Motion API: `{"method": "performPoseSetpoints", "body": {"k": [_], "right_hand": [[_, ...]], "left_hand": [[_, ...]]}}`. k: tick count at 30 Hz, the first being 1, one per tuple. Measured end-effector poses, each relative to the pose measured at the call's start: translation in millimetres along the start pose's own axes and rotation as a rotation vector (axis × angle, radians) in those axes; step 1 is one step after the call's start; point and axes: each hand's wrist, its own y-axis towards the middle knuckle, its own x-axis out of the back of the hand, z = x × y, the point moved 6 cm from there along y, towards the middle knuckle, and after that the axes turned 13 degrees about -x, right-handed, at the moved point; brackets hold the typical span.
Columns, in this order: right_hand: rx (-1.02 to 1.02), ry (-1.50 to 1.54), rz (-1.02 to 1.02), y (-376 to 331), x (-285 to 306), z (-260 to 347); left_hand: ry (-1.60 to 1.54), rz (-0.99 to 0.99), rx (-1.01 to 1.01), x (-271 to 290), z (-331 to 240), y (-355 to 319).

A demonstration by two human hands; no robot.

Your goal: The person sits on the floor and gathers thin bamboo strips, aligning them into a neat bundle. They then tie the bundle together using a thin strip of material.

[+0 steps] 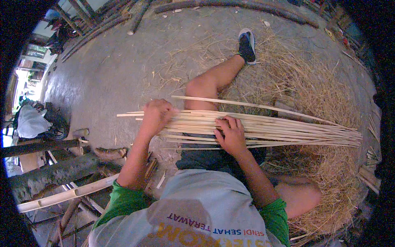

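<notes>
A fan of long, pale bamboo strips [271,126] lies across my thighs, spread on the left and drawn together at the right end. My left hand [157,116] is closed at the left part of the fan, its fingers curled on strips whose ends stick out past it; motion blurs the fingertips a little. Over the middle of the fan rests my right hand [231,133], with its fingers apart and bent slightly, touching the strips from above. One strip [247,105] stands apart from the others on the far side.
Thin straw-like shavings [304,82] cover the floor at the right. Dark poles [230,5] lie at the far side. A split bamboo length [70,196] and a rough log [53,175] are at the lower left. Beyond them stands a motorbike with a pale cover [33,121].
</notes>
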Motion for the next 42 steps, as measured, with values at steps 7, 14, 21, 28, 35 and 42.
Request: {"method": "performPoseSetpoints", "body": {"k": [7, 14, 21, 28, 35, 42], "right_hand": [[-0.016, 0.021, 0.007, -1, 0, -2], [0.039, -0.020, -0.059, -2, 3, 2], [0.080, 0.042, -0.048, -1, 9, 0], [-0.046, -0.114, -0.250, 22, 12, -19], [-0.017, -0.122, -0.094, 38, 11, -23], [0.009, 0.184, -0.135, 59, 40, 18]], "left_hand": [[-0.421, 0.206, 0.148, -30, 11, -10], [-0.663, -0.133, 0.483, -20, 29, -13], [-0.144, 0.120, 0.129, -25, -12, 16], [-0.208, 0.298, 0.224, -43, -12, 13], [-0.237, -0.160, 0.036, -15, -24, 14], [-0.616, -0.242, 0.437, -11, -35, 4]]}}
